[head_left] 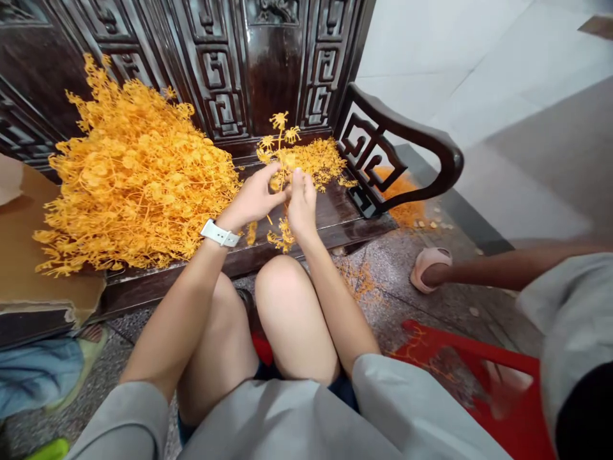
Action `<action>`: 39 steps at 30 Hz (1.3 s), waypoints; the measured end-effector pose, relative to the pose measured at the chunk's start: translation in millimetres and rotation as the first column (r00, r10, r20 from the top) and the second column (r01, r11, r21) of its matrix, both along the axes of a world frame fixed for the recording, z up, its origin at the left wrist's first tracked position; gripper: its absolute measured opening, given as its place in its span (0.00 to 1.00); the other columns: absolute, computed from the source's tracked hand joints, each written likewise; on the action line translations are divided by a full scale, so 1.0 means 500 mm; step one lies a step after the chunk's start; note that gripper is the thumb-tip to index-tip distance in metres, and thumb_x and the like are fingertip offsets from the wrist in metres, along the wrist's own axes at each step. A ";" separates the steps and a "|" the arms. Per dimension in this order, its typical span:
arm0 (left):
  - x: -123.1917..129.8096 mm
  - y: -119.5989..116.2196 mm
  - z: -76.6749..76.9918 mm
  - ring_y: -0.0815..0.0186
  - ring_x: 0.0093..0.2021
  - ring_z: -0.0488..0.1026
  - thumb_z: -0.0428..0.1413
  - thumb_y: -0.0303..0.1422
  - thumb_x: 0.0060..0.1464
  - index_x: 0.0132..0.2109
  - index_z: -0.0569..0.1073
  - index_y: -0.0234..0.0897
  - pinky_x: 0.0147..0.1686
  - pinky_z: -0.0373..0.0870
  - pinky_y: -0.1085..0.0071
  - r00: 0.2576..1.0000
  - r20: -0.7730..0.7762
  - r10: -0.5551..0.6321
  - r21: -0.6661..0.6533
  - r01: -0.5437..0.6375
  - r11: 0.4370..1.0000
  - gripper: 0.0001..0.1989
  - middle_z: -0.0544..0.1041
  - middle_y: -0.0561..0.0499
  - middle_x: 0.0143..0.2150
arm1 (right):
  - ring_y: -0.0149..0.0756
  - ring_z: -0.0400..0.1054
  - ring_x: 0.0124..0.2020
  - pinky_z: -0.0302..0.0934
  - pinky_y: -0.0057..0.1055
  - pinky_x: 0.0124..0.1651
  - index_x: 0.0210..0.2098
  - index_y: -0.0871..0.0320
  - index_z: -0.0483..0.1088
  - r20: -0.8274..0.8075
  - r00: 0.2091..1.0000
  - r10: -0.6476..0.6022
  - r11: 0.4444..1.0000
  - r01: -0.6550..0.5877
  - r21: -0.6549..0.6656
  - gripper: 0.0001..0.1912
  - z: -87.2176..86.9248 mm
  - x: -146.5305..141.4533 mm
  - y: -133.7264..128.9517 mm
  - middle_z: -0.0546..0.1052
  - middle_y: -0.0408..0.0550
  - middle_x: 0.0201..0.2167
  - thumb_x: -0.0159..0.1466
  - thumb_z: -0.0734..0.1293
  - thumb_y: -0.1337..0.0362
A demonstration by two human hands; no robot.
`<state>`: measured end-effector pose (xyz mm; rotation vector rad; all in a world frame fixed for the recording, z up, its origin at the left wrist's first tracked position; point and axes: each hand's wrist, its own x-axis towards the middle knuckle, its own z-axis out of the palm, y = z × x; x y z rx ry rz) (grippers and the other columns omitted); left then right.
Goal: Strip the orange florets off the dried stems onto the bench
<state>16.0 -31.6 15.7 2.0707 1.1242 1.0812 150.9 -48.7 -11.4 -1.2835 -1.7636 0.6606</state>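
Note:
My left hand (256,197) and my right hand (300,203) are close together over the seat of a dark carved wooden bench (335,217). Both grip one orange plastic sprig (280,137), whose branched top sticks up above my fingers and whose lower end (282,236) hangs below my right palm. A white watch (219,234) is on my left wrist. A big heap of the same orange sprigs (136,185) lies on the seat to the left of my hands. A smaller pile (318,160) lies just behind them.
The bench's curved armrest (407,137) stands at right, with orange scraps (402,201) on the floor beyond it. Another person's leg in a pink slipper (428,265) reaches in from the right. A red basket (479,377) sits on the floor. Cardboard (29,255) lies at left.

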 end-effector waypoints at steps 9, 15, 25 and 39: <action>-0.019 -0.029 0.017 0.46 0.64 0.78 0.60 0.29 0.65 0.68 0.74 0.41 0.66 0.74 0.50 0.948 -0.314 -0.040 0.052 0.060 0.997 0.25 0.81 0.43 0.65 | 0.44 0.74 0.40 0.71 0.42 0.45 0.46 0.48 0.64 -0.316 0.912 -0.262 0.964 0.266 -0.033 0.28 -0.018 0.010 0.012 0.76 0.49 0.40 0.72 0.55 0.30; 0.006 -0.034 -0.002 0.50 0.55 0.81 0.57 0.32 0.68 0.58 0.77 0.41 0.57 0.77 0.52 0.994 -0.104 -0.040 -0.066 0.033 0.997 0.13 0.83 0.44 0.53 | 0.42 0.72 0.39 0.69 0.39 0.46 0.38 0.49 0.63 -0.261 0.930 -0.259 0.962 0.272 0.016 0.25 -0.025 0.026 0.025 0.76 0.47 0.36 0.75 0.56 0.36; 0.075 -0.030 -0.018 0.68 0.34 0.71 0.61 0.24 0.62 0.37 0.73 0.36 0.37 0.66 0.72 0.840 0.511 0.184 -0.356 0.012 0.934 0.05 0.76 0.52 0.34 | 0.33 0.63 0.30 0.53 0.33 0.37 0.34 0.53 0.64 -0.338 0.907 -0.250 0.946 0.304 0.115 0.28 -0.029 0.016 0.019 0.71 0.41 0.28 0.79 0.56 0.38; 0.077 -0.056 0.035 0.80 0.18 0.52 0.75 0.36 0.47 0.29 0.66 0.36 0.19 0.48 0.80 0.643 0.737 0.206 -0.535 0.369 0.760 0.24 0.58 0.62 0.24 | 0.27 0.55 0.26 0.53 0.28 0.32 0.25 0.56 0.62 -0.520 0.854 -0.002 0.995 0.055 0.087 0.33 0.000 0.033 0.017 0.63 0.38 0.23 0.73 0.63 0.36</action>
